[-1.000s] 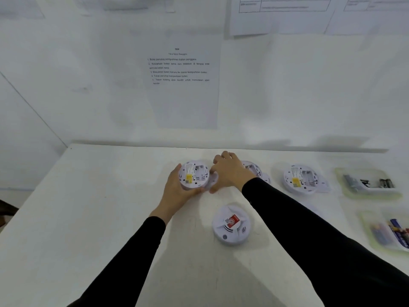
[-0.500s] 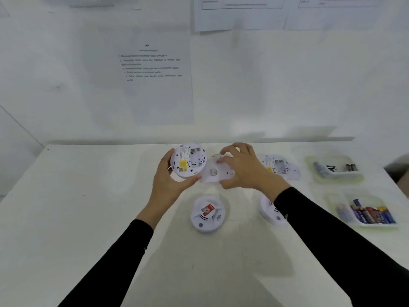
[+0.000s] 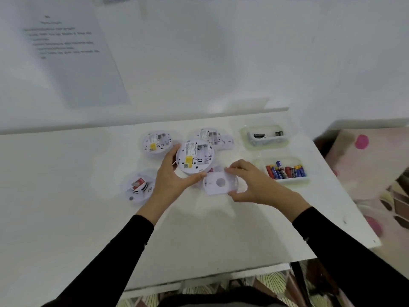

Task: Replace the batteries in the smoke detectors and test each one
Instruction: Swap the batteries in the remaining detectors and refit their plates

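The left hand grips the detector by its rim, up off the table, and the right hand pinches its cover just beside it. The detector could slip and drop, because only fingertips hold it (it is tilted too). Its open back faces up toward the camera, and the two battery slots look empty and run away from the person.

head cam, looks down-fwd, close over table
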{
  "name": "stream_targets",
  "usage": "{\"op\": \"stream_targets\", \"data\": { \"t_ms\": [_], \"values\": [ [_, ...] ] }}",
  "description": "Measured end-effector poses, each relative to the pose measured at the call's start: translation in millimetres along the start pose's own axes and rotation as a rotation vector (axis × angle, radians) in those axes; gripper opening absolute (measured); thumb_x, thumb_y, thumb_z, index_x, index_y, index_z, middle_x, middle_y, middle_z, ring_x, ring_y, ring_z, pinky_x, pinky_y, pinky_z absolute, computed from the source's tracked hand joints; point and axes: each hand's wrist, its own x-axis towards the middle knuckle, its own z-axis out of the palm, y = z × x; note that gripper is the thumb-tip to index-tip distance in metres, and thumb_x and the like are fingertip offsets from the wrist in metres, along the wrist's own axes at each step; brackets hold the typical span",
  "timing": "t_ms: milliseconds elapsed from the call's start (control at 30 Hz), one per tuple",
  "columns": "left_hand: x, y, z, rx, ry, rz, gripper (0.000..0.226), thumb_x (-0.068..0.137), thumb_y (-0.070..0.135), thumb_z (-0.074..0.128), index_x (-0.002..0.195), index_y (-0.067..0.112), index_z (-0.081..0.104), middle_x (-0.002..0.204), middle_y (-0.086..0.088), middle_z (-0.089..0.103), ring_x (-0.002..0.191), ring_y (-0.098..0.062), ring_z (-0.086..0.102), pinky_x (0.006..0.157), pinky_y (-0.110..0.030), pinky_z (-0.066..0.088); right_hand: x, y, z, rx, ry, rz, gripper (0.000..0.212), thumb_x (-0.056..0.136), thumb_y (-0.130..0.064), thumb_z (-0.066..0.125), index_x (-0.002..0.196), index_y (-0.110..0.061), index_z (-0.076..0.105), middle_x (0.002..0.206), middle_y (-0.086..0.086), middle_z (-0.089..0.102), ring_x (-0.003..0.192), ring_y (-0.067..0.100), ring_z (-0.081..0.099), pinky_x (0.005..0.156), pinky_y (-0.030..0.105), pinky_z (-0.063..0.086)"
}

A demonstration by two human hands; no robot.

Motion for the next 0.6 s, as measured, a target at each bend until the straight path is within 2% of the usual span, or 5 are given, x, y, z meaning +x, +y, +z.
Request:
{"op": "stream_targets", "data": {
  "t_ms": [67, 233, 333, 467, 600],
  "values": [
    [-7, 1, 19, 0.005, -0.009, -0.013, 0.109, 0.053, 0.048, 0.094, 0.146, 0.025, 0.041, 0.144, 0.010, 0.051, 0.130, -0.005, 0.051, 0.108, -0.037, 0.046, -21, 15, 5, 0.035, -0.030, 0.022, 0.069, 0.079, -0.035, 0.073, 0.140, -0.016, 0.047, 0.127, -0.007, 0.045, 0.115, 0.002, 0.040, 0.102, 0.015, 0.030],
    [-29, 2, 60, 0.045, -0.026, -0.010, 0.097, 0.058, 0.030, 0.094, 0.141, 0.028, 0.044, 0.135, 0.021, 0.053, 0.124, 0.007, 0.052, 0.101, -0.017, 0.046, -58, 54, 23, 0.053, -0.013, -0.039, 0.061, 0.079, -0.034, 0.075, 0.132, -0.012, 0.056, 0.129, -0.002, 0.052, 0.119, 0.010, 0.048, 0.103, 0.017, 0.034],
    [-38, 0, 80, 0.055, -0.030, -0.017, 0.095, 0.060, 0.026, 0.094, 0.140, 0.029, 0.044, 0.135, 0.020, 0.053, 0.123, 0.005, 0.053, 0.102, -0.020, 0.047, -70, 73, 28, 0.039, 0.031, -0.054, 0.059, 0.079, -0.035, 0.076, 0.130, -0.010, 0.058, 0.132, 0.002, 0.052, 0.121, 0.013, 0.047, 0.105, 0.025, 0.038],
    [-43, -2, 101, 0.058, -0.002, -0.036, 0.099, 0.057, 0.036, 0.094, 0.142, 0.033, 0.042, 0.137, 0.018, 0.052, 0.125, 0.000, 0.052, 0.105, -0.027, 0.046, -73, 87, 34, 0.029, 0.081, -0.121, 0.056, 0.081, -0.034, 0.074, 0.127, -0.006, 0.060, 0.133, 0.007, 0.054, 0.121, 0.016, 0.048, 0.105, 0.029, 0.041],
    [-41, -2, 113, 0.079, 0.022, -0.029, 0.097, 0.059, 0.041, 0.094, 0.141, 0.036, 0.042, 0.137, 0.017, 0.053, 0.126, -0.001, 0.051, 0.106, -0.032, 0.047, -71, 87, 26, 0.063, 0.035, -0.190, 0.050, 0.089, -0.038, 0.064, 0.132, -0.012, 0.058, 0.144, 0.002, 0.044, 0.129, 0.014, 0.043, 0.109, 0.021, 0.032]
  ]
}}
